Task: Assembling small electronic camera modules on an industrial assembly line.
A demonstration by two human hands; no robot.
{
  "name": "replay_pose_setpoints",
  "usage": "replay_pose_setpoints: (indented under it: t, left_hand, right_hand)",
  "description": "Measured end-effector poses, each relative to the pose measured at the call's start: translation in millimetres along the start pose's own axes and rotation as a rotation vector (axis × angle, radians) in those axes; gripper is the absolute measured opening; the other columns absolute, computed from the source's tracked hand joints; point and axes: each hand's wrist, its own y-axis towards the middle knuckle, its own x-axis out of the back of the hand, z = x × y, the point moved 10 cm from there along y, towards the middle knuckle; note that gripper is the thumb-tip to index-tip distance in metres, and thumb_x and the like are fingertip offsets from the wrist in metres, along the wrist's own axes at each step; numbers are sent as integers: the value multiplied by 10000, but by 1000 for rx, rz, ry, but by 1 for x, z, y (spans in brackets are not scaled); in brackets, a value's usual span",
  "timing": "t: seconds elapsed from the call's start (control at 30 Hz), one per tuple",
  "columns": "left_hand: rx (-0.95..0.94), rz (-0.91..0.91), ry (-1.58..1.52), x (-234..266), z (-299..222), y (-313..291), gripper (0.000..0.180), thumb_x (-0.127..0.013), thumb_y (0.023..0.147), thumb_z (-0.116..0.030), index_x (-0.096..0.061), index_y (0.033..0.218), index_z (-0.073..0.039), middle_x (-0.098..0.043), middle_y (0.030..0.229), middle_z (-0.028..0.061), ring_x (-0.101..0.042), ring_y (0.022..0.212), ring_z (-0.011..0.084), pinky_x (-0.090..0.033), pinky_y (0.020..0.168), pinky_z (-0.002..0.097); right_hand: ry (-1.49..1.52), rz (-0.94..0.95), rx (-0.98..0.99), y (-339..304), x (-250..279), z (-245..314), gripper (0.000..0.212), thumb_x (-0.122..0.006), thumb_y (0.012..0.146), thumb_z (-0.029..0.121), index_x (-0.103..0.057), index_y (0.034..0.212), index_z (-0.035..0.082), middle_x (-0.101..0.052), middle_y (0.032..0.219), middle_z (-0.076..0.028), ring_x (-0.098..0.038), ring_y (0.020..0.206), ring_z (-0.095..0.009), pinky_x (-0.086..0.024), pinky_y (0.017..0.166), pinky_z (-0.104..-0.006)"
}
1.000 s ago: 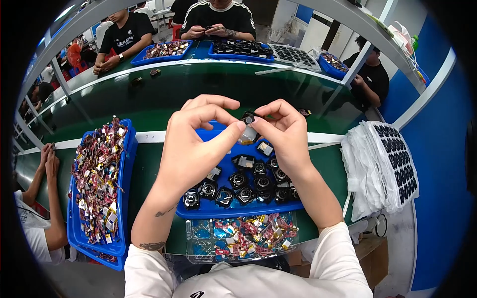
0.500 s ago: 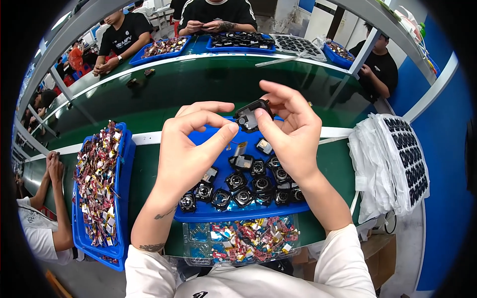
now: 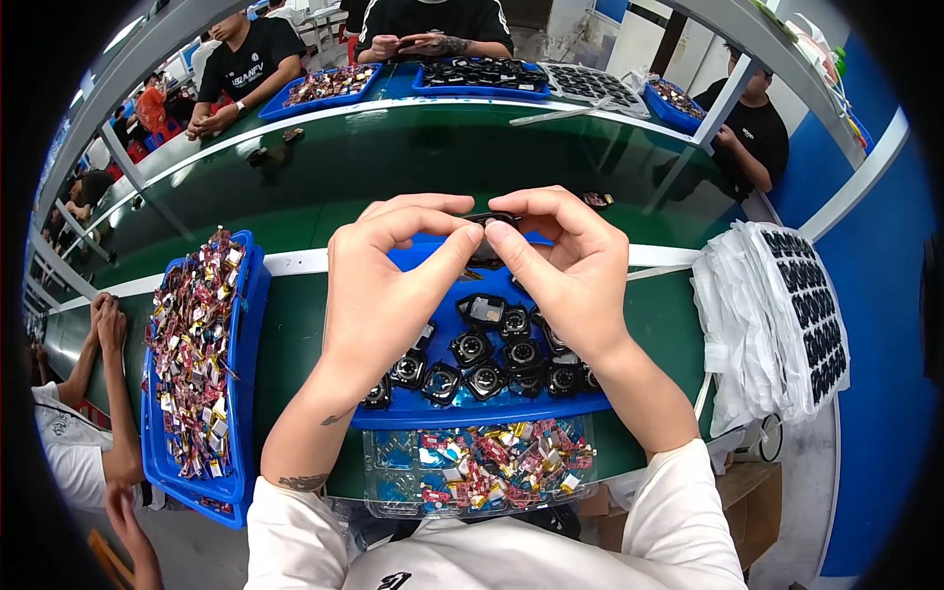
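Note:
A small black watch case (image 3: 491, 216) is held up above a blue tray (image 3: 472, 423), turned nearly edge-on, so its inside is hidden. My left hand (image 3: 393, 270) pinches its left end between thumb and fingers. On the other end, my right hand (image 3: 568, 261) grips with the thumb in front and the fingers behind. Below the hands, several black watch cases (image 3: 472, 347) with round centres lie in the blue tray. One case (image 3: 483, 310) there shows a pale silvery part inside.
Nearest me is a clear plastic tray (image 3: 382, 492) of small red boards. Another blue tray (image 3: 251, 324), heaped with wired parts, stands left. Stacked white trays (image 3: 728, 334) are at right. Beyond runs a green conveyor belt (image 3: 393, 157); co-workers sit across it and at left.
The watch case has tipped from face-up to nearly edge-on. My left fingers have closed onto it, and my right fingers have come down over it. Another person's hand has appeared at lower left.

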Motion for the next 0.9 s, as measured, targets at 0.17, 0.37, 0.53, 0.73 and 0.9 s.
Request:
replay_pose_setpoints:
  t: [0.17, 0.37, 0.53, 0.73, 0.9]
  left_hand:
    - [12, -55, -82, -1, -10, -3, 137, -706, 804, -32, -699, 927, 28, -690, 969, 116, -660, 823, 132, -515, 745, 231]
    - [12, -20, -27, -5, -11, -2, 122, -719, 795, -36, -693, 896, 26, -694, 833, 71, -660, 780, 112, -506, 716, 214]
    - [-42, 23, 78, -9, -15, -4, 105, -720, 798, -47, -681, 853, 34, -685, 790, 61, -642, 741, 97, -493, 684, 214]
    - [80, 101, -75, -14, -2, -2, 110, -718, 813, -68, -679, 838, 33, -680, 783, 65, -617, 713, 84, -478, 663, 212]
    - [275, 228, -536, -32, 19, -4, 129, -703, 842, -80, -681, 888, 38, -687, 807, 87, -640, 745, 98, -504, 692, 214]
  right_hand:
    - [33, -92, -25, 4, 21, -4, 153, -654, 842, 0, -642, 993, -25, -632, 945, -61, -627, 873, -106, -547, 729, -237]
    - [186, -80, -94, 5, 26, -15, 133, -666, 831, 11, -642, 959, -14, -647, 916, -53, -619, 847, -101, -500, 780, -243]
    - [241, -109, -123, 6, 27, -17, 149, -665, 822, 1, -624, 965, -5, -646, 929, -58, -616, 841, -104, -496, 795, -249]
    - [204, -118, -102, 6, 26, -14, 177, -678, 798, -7, -575, 940, 15, -640, 931, -59, -613, 832, -97, -505, 761, -241]
    - [-6, -99, 140, 1, 19, 7, 184, -670, 751, -62, -533, 840, 24, -617, 900, -70, -630, 788, -100, -526, 627, -212]
